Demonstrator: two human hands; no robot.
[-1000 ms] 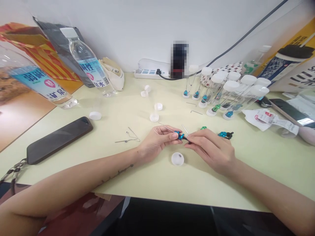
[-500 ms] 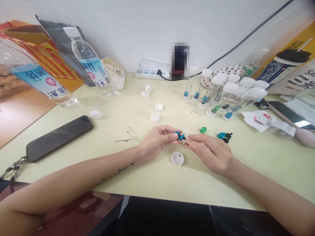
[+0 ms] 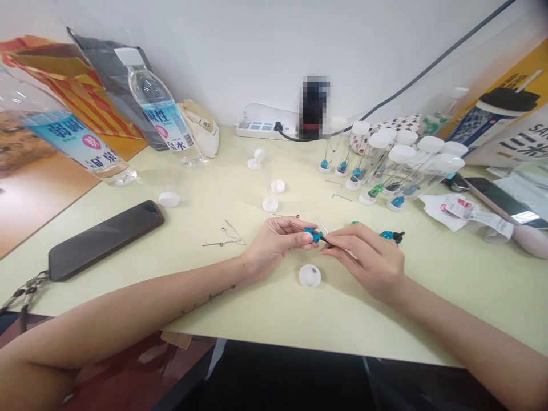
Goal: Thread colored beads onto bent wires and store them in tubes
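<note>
Near the middle of the table, my left hand (image 3: 274, 245) pinches a small blue metal fitting (image 3: 313, 234) with a thin metal rod pointing out to the left. My right hand (image 3: 372, 260) has its fingertips closed on a slim black piece (image 3: 327, 240) at the fitting's right end. Whether the black piece sits inside the fitting or only touches it, I cannot tell. A thin metal rod (image 3: 322, 224) stands out behind the fingers. Below the hands lies a white cap (image 3: 309, 275) with a tiny dark bit in it. Blue and black fittings (image 3: 387, 235) lie behind my right hand.
Several clear tubes with white caps (image 3: 401, 153) stand at the back right, near two L-shaped hex keys (image 3: 342, 197). Bent wires (image 3: 233, 233) lie left of my hands. A phone (image 3: 105, 240), water bottles (image 3: 165, 114) and a power strip (image 3: 265, 130) are further out.
My right hand has shifted slightly and turned, now covering most of the green fitting. More of the black piece shows between the blue fitting and the right fingertips. My left hand keeps its grip.
</note>
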